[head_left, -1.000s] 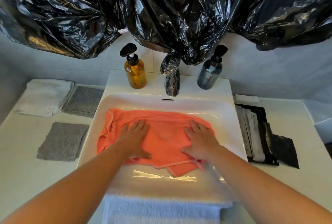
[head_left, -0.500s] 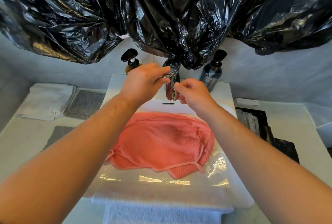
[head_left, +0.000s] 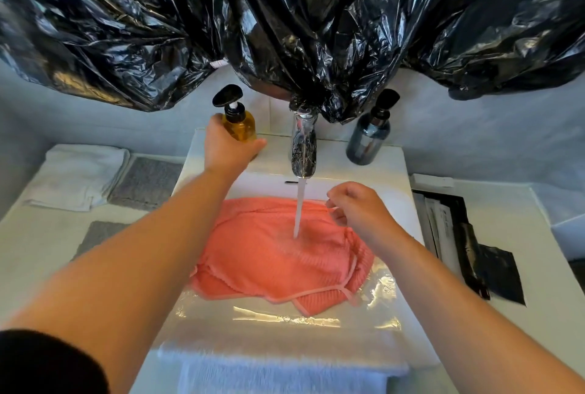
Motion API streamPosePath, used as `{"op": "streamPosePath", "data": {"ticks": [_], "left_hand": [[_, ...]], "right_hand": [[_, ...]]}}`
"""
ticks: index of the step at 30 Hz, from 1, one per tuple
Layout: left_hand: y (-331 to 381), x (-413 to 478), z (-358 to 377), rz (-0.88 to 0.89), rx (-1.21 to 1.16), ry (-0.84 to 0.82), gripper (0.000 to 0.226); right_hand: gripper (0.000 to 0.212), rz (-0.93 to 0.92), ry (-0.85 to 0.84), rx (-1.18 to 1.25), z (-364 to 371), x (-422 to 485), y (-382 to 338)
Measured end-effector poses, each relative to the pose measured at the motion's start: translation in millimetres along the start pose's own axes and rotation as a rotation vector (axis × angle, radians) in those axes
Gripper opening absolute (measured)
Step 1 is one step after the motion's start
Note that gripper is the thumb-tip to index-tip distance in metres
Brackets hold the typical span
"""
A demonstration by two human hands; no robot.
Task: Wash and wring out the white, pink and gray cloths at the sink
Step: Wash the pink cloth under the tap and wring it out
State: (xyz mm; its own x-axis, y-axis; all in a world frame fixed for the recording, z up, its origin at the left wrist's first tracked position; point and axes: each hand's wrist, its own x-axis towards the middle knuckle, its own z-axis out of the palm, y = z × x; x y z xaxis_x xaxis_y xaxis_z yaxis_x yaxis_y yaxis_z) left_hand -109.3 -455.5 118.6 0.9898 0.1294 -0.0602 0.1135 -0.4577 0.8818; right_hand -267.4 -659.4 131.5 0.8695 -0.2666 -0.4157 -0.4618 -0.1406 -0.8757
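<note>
I am watching the left hand gripping the amber pump bottle at the back of the sink. Its fingers are curling round the bottle's lower body from the left, and the thumb is closing in from the right. Just right of that thumb the faucet is running, and the water is falling onto the pink cloth, which is lying crumpled in the basin, nearer to me than both sets of fingers. The right hand is hovering over the cloth's far right edge, its fingers curling loosely and holding nothing that I am able to see; the stream is passing just left of those fingertips. Beyond the right hand a dark bottle is standing on the sink ledge. Well left of the left fingers the white cloth is lying folded on the counter, with the far gray cloth just beside it and the near gray cloth lying flat closer to me. Right of the right hand, dark packets are lying on the counter. Black plastic sheeting is hanging above both hands, and a white towel is draping over the sink's near edge.
</note>
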Motion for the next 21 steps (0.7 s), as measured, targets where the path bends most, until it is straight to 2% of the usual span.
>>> {"op": "streamPosePath", "data": {"ticks": [5, 8, 11, 14, 16, 18, 21], "left_hand": [[2, 9, -10, 0.020, 0.133, -0.074, 0.069], [2, -19, -22, 0.029, 0.073, -0.113, 0.061], [4, -84, -37, 0.063, 0.067, -0.209, 0.049], [-14, -151, -35, 0.087, 0.019, -0.403, 0.045], [-31, -178, -30, 0.027, -0.086, -0.530, 0.042], [-48, -192, -23, -0.087, -0.178, -0.565, 0.041], [-73, -205, -21, -0.216, -0.341, -0.600, 0.051]], "right_hand": [[0.011, -0.019, -0.013, -0.018, -1, -13, 4], [0.015, -0.172, 0.015, -0.135, 1, -24, 3], [0.017, -0.349, 0.010, -0.172, 13, -39, -1], [0.043, -0.404, -0.117, -0.126, 35, -51, -2], [0.042, -0.426, -0.185, -0.136, 49, -53, 0], [0.034, -0.447, -0.209, -0.210, 62, -50, 5], [0.024, -0.438, -0.235, -0.259, 82, -44, 13]]}}
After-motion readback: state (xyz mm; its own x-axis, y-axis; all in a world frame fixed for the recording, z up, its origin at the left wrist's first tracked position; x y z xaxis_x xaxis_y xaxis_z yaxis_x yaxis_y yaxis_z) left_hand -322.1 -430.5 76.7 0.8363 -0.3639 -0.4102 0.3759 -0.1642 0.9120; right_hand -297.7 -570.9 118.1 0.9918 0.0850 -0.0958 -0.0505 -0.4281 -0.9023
